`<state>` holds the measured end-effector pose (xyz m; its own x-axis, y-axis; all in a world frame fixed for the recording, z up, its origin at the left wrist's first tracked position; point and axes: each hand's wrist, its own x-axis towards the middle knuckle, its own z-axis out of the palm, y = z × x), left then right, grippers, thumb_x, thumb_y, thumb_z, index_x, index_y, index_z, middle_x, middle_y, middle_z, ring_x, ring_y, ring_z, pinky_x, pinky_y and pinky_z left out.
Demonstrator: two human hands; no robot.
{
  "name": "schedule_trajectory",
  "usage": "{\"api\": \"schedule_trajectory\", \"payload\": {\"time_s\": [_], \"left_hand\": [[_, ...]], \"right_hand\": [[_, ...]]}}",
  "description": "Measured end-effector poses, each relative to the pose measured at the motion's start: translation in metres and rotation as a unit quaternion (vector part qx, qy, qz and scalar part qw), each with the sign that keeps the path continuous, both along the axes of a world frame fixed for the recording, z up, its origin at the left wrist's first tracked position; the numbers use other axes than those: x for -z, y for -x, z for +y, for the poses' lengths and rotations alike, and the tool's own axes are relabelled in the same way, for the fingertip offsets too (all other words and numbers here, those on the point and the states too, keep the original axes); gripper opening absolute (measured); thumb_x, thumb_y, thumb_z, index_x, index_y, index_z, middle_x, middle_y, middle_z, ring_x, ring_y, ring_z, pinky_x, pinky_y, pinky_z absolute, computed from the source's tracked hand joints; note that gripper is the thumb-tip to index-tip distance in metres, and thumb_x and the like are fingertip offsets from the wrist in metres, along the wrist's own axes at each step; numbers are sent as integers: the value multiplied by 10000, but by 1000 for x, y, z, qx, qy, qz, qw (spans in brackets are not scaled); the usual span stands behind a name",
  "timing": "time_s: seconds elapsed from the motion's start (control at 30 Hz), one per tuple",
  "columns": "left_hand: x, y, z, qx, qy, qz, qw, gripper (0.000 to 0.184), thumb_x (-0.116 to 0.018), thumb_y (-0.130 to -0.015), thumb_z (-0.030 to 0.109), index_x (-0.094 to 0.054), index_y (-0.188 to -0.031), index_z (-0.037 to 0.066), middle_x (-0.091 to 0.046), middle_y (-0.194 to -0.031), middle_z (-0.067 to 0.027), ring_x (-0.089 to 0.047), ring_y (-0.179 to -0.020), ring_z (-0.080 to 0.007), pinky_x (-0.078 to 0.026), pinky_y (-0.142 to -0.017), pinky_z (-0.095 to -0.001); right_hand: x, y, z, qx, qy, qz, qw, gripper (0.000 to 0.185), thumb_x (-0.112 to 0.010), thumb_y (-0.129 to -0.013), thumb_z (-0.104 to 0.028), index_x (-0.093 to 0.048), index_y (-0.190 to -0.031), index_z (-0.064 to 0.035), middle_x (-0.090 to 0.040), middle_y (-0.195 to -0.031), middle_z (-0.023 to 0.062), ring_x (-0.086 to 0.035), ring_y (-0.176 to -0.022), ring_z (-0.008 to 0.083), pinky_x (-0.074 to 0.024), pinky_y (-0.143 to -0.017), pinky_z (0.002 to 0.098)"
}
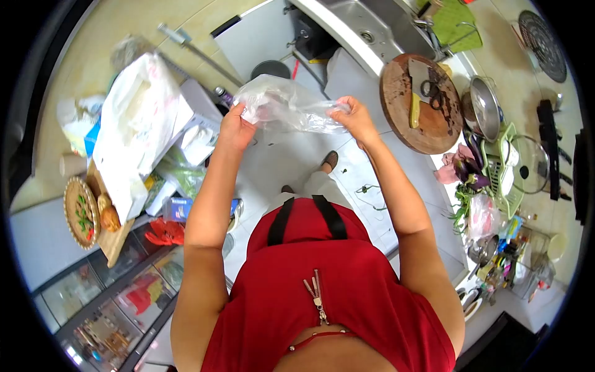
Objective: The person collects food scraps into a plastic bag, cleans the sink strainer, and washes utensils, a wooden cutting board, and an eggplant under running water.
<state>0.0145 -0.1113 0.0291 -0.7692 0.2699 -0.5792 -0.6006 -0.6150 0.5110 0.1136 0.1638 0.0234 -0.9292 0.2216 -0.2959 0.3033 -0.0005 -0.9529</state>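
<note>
Plastic bag [290, 108], see-through, up in air over floor [263, 177]. Left grip [237, 127] pinched on one end, right grip [359, 122] pinched on other end. Round board [437, 129] off to right, scissors [436, 99] and knife [414, 111] on top.

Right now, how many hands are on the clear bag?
2: the left hand grips the bag at its left end, the right hand at its right. No other hands show.

Single head-worn camera, facing down and forward. Shirt [266, 285] nearest, lower centre; left hand [237, 129], right hand [358, 121] mid-range; floor [273, 162] beyond. Wide-angle, curved dark border.
</note>
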Motion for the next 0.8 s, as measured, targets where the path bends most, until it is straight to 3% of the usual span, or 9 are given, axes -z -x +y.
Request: {"api": "schedule_trajectory", "payload": {"time_s": [0.1,0.17,0.23,0.33,0.47,0.53,0.63,0.73,0.8], "left_hand": [[13,27,41,29,-84,-19,996,279,-428,-961,165,-497,-1185,14,-581,-1162,-128,-592,-1022,-288,-499,-895,-444],[16,36,71,55,-137,-19,989,276,-425,-959,170,-516,-1166,11,-591,-1146,-131,-596,-1014,-277,-499,-897,-442],[-8,38,103,99,-110,-3,989,254,-453,-941,166,-555,-1109,5,-605,-1117,-136,-599,-1006,-263,-496,-908,-437],[-36,40,138,147,-84,-16,985,281,-480,-929,195,-562,-1113,-1,-606,-1112,-139,-599,-1011,-268,-486,-926,-443],[-53,51,166,176,-61,14,982,333,-460,-937,185,-520,-1192,-21,-577,-1178,-172,-566,-1086,-285,-455,-960,-441],[-61,56,172,190,-64,38,979,362,-479,-932,209,-507,-1221,-8,-568,-1206,-160,-554,-1107,-274,-443,-971,-423],[-87,51,188,232,-44,79,968,401,-531,-909,217,-494,-1245,1,-555,-1232,-136,-533,-1137,-242,-430,-977,-384],[-90,43,211,301,140,189,924,350,-539,-903,169,-505,-1212,8,-606,-1117,-106,-590,-1024,-211,-493,-860,-339],[-85,59,225,364,306,233,848,332,-543,-883,117,-512,-1195,9,-618,-1076,-89,-610,-966,-204,-510,-800,-340]], "right_hand": [[6,0,20,-14,-134,-30,990,307,-723,-792,-168,-601,-1042,-40,-583,-775,6,-531,-699,99,-434,-632,236],[33,5,32,-9,-11,-69,998,350,-650,-851,-255,-595,-1129,-49,-604,-877,52,-559,-769,142,-465,-668,302],[33,16,33,14,107,-133,985,377,-568,-902,-343,-583,-1145,-55,-614,-988,125,-589,-837,184,-501,-724,361],[36,43,48,46,439,-156,884,385,-405,-971,-335,-527,-1221,-68,-584,-1133,147,-587,-953,235,-488,-825,457],[35,86,79,87,579,-69,808,425,-298,-990,-345,-490,-1256,-76,-566,-1186,145,-580,-1002,287,-446,-915,507],[-1,103,103,91,618,-24,780,448,-270,-990,-366,-504,-1236,-73,-575,-1162,144,-584,-977,292,-445,-922,522],[-32,123,138,88,616,14,783,490,-249,-985,-414,-518,-1211,-72,-592,-1118,138,-587,-961,288,-455,-909,526],[-40,136,157,104,597,17,795,495,-303,-966,-473,-550,-1162,-92,-609,-1031,117,-591,-889,268,-486,-870,503],[-48,142,164,110,574,23,811,472,-350,-957,-467,-548,-1176,-99,-604,-1065,111,-578,-945,265,-495,-860,476]]}}
